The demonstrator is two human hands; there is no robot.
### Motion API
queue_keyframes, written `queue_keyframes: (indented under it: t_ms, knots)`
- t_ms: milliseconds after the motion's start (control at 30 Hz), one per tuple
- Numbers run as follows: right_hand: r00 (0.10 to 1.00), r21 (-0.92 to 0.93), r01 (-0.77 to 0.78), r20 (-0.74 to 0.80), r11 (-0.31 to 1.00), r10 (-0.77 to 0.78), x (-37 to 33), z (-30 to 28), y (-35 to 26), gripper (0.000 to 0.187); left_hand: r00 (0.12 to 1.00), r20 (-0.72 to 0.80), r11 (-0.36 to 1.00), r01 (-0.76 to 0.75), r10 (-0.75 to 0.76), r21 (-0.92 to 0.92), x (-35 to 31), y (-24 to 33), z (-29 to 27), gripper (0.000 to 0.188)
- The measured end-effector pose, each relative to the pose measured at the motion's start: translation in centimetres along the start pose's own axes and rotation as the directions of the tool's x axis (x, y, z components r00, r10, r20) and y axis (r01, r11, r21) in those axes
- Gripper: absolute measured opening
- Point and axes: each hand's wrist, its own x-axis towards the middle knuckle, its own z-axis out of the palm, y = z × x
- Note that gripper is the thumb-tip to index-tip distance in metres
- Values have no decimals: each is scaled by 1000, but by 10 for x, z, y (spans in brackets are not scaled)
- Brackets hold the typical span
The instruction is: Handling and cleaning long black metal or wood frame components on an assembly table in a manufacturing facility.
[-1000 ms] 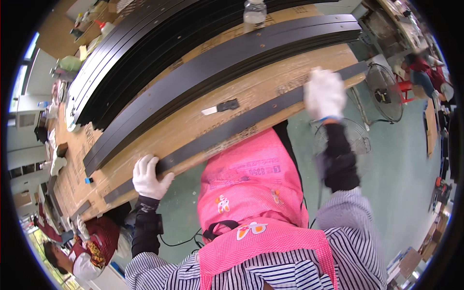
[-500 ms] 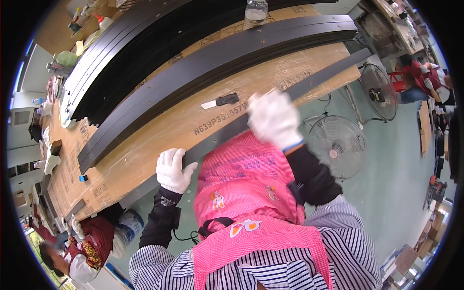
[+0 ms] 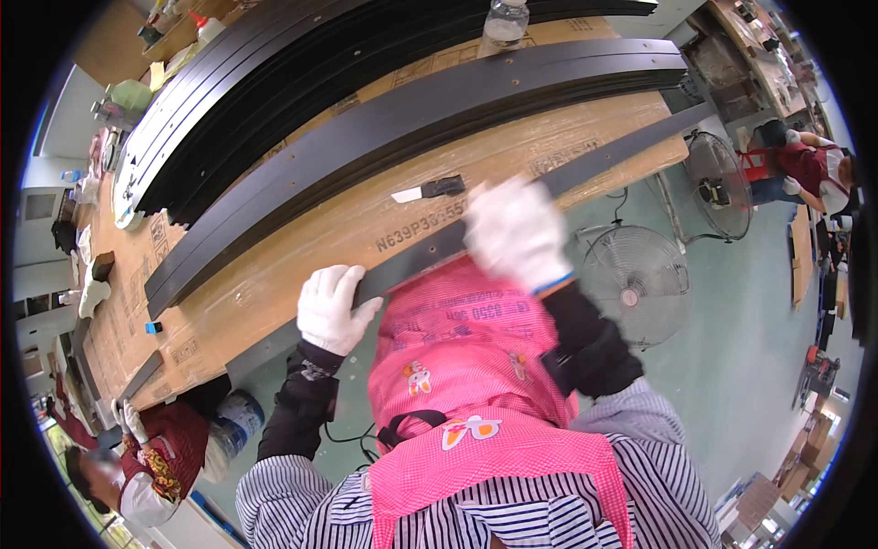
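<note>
A long dark grey strip (image 3: 594,163) lies along the near edge of the cardboard-covered table (image 3: 302,265), in front of my pink apron. My left hand (image 3: 334,311), in a white knitted glove, grips it left of the middle, fingers over the top and thumb at the near side. Farther right, my right hand (image 3: 517,229), also gloved, is over the same strip and smeared by motion. Its fingers are not clear, and I cannot make out whether it holds anything. Beyond the strip lies a flat tool with a white blade and black handle (image 3: 444,188).
Stacked dark strips (image 3: 412,96) run across the table's far side, near a clear jar (image 3: 505,26). A small blue block (image 3: 154,328) lies at the left. Two floor fans (image 3: 631,288) stand right. Co-workers are at the left (image 3: 174,448) and far right (image 3: 809,165).
My right hand has shifted slightly left along the strip, still blurred. My left hand keeps its grip. The whole view has shifted a little, and the left co-worker's hands have moved down.
</note>
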Motion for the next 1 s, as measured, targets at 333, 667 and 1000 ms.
queue_keyframes:
  t_ms: [333,667,1000]
  knots:
    - [950,59,44,-312,997,-24,5,14,-50,10,980,-101,943,196,-174,269,-130,-110,-79,66]
    - [954,-74,-295,-79,953,290,-1,3,74,18,947,-121,872,320,-297,371,-197,-162,-91,97]
    - [803,372,590,-173,716,-571,11,-9,-286,11,904,-187,873,421,-384,247,-194,-166,-78,104]
